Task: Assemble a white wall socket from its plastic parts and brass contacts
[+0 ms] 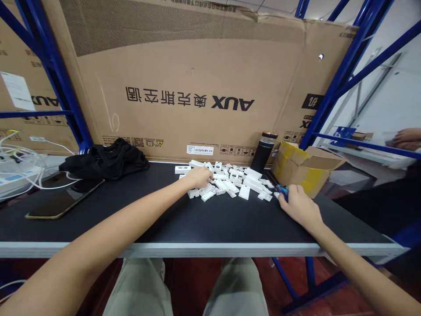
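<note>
A loose pile of small white plastic parts (244,192) lies at the back middle of the black table. My left hand (198,177) reaches into the left side of this pile. Its fingers are bent and pressed together among the parts, and what they hold, if anything, is hidden. At the pile's right edge, my right hand (301,207) is closed around a blue-handled tool (283,191). A thin dark section points away from me toward the pile; its exact kind is hard to make out.
Behind the pile stands a black bottle (260,154). An open cardboard box (296,169) is beside it. To the left are a phone (62,202), black cloth (105,160) and white cables (36,169). A large cardboard sheet (184,70) backs the table (197,226). Another person's hand (408,138) is far right.
</note>
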{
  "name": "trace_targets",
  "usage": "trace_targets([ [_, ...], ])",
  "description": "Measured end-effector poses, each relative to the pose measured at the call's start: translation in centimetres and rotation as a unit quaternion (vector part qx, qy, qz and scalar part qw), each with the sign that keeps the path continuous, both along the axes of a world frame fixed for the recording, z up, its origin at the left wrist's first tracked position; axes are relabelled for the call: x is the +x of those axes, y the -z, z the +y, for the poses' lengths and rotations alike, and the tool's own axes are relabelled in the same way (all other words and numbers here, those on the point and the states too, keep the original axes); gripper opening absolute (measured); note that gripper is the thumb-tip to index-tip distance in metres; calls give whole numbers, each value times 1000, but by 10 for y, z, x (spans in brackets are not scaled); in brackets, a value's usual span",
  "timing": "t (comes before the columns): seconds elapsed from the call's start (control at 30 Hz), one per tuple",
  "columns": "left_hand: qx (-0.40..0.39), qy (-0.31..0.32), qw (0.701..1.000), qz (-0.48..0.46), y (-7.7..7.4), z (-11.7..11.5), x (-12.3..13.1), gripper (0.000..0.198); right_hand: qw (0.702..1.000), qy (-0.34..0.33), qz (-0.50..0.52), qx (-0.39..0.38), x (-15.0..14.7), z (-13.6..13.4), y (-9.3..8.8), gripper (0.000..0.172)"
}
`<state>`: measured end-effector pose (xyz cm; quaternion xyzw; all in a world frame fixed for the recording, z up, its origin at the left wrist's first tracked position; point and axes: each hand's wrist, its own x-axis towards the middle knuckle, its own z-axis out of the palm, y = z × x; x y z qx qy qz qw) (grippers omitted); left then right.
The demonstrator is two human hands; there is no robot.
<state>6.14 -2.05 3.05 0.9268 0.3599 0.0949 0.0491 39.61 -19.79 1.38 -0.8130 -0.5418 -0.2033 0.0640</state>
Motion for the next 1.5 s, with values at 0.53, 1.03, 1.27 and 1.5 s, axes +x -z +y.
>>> trace_targets([
  [0.53,-63,-88,988,-106,-9,17,-9,35,999,-50,8,-8,6,2,6,22],
  [1.03,-198,-125,932,-278,-2,28,-15,36,998,-53,9,-11,4,2,5,24],
  [1.27,-199,-94,939,-265,-9,20,-13,34,998,-58,12,-6,1,0,3,22],
  [1.5,-78,-42,966,-241,-17,-8,-36,27,991,-132,23,-7,-2,1,9,19],
])
